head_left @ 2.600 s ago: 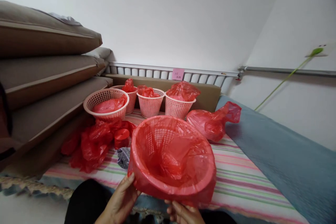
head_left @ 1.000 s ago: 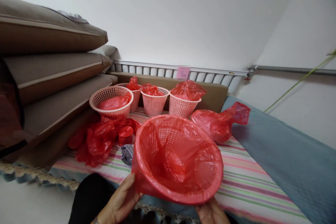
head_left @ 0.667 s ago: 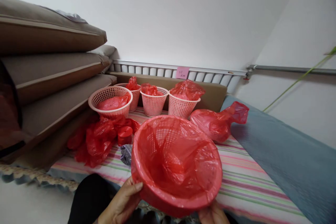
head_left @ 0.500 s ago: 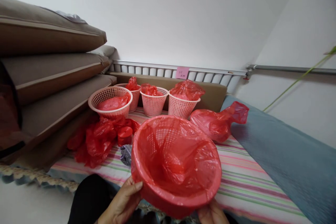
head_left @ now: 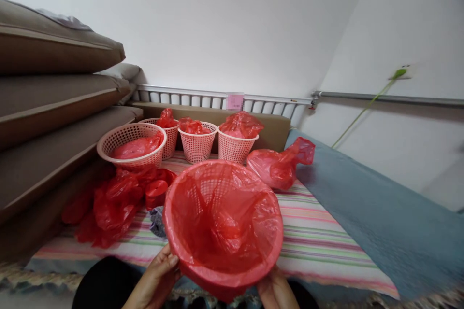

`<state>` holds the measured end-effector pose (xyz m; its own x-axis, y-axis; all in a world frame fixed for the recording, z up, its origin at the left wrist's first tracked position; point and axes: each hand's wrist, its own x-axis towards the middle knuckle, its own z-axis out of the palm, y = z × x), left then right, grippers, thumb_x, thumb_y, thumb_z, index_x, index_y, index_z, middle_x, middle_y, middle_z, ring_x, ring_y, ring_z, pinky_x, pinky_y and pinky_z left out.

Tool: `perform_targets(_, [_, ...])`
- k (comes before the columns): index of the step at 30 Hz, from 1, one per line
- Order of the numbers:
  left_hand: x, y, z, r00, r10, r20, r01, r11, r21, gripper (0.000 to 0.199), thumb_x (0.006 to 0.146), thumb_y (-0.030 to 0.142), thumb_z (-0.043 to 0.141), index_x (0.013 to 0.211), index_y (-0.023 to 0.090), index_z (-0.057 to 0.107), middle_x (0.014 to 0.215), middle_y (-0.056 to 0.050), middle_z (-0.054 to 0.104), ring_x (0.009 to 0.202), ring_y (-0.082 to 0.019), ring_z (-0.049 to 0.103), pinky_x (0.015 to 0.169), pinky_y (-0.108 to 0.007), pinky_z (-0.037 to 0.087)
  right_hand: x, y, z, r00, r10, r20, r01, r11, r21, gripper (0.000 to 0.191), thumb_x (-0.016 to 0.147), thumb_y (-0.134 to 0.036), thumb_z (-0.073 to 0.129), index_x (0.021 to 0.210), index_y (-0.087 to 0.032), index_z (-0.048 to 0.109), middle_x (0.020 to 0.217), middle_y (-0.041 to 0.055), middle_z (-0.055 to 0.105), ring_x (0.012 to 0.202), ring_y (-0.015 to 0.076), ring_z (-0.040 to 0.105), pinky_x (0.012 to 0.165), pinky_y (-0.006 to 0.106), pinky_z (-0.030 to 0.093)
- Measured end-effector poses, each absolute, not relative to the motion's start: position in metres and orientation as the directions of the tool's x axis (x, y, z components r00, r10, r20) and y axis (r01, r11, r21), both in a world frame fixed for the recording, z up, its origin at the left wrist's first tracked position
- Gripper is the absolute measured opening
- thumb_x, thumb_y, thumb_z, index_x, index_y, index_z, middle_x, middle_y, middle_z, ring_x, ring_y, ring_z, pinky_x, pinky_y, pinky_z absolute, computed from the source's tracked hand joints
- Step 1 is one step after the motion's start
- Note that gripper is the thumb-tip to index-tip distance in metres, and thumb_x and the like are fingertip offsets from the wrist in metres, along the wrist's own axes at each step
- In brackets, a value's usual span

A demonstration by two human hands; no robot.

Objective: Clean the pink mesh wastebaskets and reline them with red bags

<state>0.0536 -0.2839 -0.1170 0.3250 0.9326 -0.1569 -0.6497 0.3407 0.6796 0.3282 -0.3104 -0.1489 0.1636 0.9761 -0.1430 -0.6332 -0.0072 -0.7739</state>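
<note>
Between my two hands is a round plastic basket (head_left: 186, 263) with a perforated wall, lined with a thin red plastic bag (head_left: 232, 222) folded over its rim. It tilts so that I look into its mouth. My left hand (head_left: 159, 273) grips the basket's left side, thumb on the outside near the rim. My right hand (head_left: 277, 289) holds it from below on the right; most of those fingers are hidden behind the basket. Just left of it lie a roll of red bags (head_left: 156, 193) and a grey fuzzy cloth (head_left: 158, 222).
Behind stand several pale pink baskets, among them a wide one (head_left: 132, 147) and one at right (head_left: 237, 147), with red bags in them. A bulging red bag (head_left: 273, 166) lies right, crumpled red bags (head_left: 114, 203) left. Stacked cushions (head_left: 54, 91) rise at left; a radiator (head_left: 213, 101) runs behind.
The view has turned slightly right, so the surroundings sit further left. Both hands still hold the lined basket, in much the same pose.
</note>
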Motion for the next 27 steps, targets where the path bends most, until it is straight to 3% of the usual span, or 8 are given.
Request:
perform_targets(7, [0.046,-0.274,-0.116,0.271,0.937,-0.219,-0.552,0.338,0.762,0.026,0.064,0.024,0.079,0.086,0.015,0.069,0.084,-0.007,0.074,0.079,-0.022,0.068,0.079,-0.033,0.049,0.324,-0.312,-0.138,0.230,0.960,-0.159,-0.639,0.026,-0.769,0.035,0.052,-0.038,0.082,0.083,-0.025,0.072,0.092,0.0054,0.072,0.103,0.0300,0.059,0.089,0.043,0.048])
perform_targets(10, [0.030,-0.266,-0.111,0.007,0.962,-0.275,-0.415,0.252,0.874,0.034,0.060,0.027,0.080,0.090,0.017,0.066,0.090,-0.007,0.071,0.085,-0.024,0.065,0.081,-0.037,0.048,0.325,-0.312,-0.141,0.214,0.961,-0.175,-0.632,-0.001,-0.775,0.035,0.051,-0.036,0.083,0.082,-0.023,0.071,0.087,0.0059,0.072,0.099,0.0291,0.060,0.085,0.041,0.049])
perform_targets(12, [0.020,-0.266,-0.096,-0.301,0.946,-0.125,-0.251,0.048,0.967,0.040,0.060,0.032,0.079,0.096,0.020,0.064,0.103,-0.006,0.067,0.101,-0.026,0.059,0.090,-0.038,0.043,0.333,-0.312,-0.143,0.207,0.959,-0.192,-0.598,-0.031,-0.801,0.034,0.053,-0.033,0.082,0.082,-0.021,0.071,0.084,0.0054,0.072,0.090,0.0265,0.063,0.080,0.039,0.050])
perform_targets(14, [0.015,-0.275,-0.071,-0.391,0.904,0.175,-0.028,-0.202,0.979,0.042,0.069,0.036,0.071,0.109,0.025,0.061,0.119,-0.005,0.061,0.117,-0.027,0.050,0.103,-0.037,0.032,0.350,-0.312,-0.140,0.268,0.938,-0.218,-0.529,-0.046,-0.847,0.034,0.053,-0.032,0.081,0.082,-0.019,0.070,0.082,0.0044,0.071,0.080,0.0230,0.064,0.073,0.036,0.050])
perform_targets(17, [0.025,-0.295,-0.031,-0.193,0.864,0.465,0.147,-0.443,0.884,0.036,0.068,0.029,0.073,0.103,0.025,0.069,0.120,-0.007,0.063,0.121,-0.029,0.047,0.110,-0.034,0.023,0.383,-0.314,-0.112,0.500,0.849,-0.170,-0.313,-0.006,-0.950,0.041,0.053,-0.040,0.080,0.086,-0.018,0.069,0.089,0.0052,0.071,0.081,0.0219,0.063,0.071,0.032,0.049])
perform_targets(20, [0.050,-0.306,-0.007,0.255,0.873,0.415,0.026,-0.435,0.900,0.034,0.060,0.014,0.078,0.092,0.025,0.075,0.109,-0.010,0.071,0.119,-0.034,0.050,0.113,-0.038,0.017,0.401,-0.316,-0.055,0.632,0.760,0.154,0.118,0.102,-0.988,0.037,0.062,-0.046,0.073,0.089,-0.021,0.069,0.096,0.0055,0.070,0.096,0.0240,0.060,0.087,0.034,0.044])
perform_targets(24, [0.082,-0.302,-0.005,0.580,0.755,0.304,-0.135,-0.279,0.951,0.046,0.055,0.005,0.080,0.097,0.023,0.074,0.109,-0.012,0.071,0.118,-0.036,0.052,0.114,-0.041,-0.001,0.385,-0.312,0.019,0.116,0.840,0.531,0.648,0.341,-0.681,0.024,0.080,-0.038,0.056,0.093,-0.023,0.069,0.104,0.0078,0.068,0.101,0.0238,0.058,0.092,0.037,0.042])
perform_targets(27, [0.091,-0.298,-0.014,0.655,0.702,0.280,-0.016,-0.358,0.934,0.038,0.064,0.014,0.077,0.101,0.023,0.073,0.107,-0.013,0.071,0.109,-0.037,0.058,0.113,-0.044,0.006,0.362,-0.297,0.051,-0.353,0.811,0.466,0.762,0.539,-0.359,0.024,0.087,-0.032,0.049,0.098,-0.022,0.068,0.108,0.0067,0.068,0.107,0.0215,0.057,0.099,0.038,0.036])
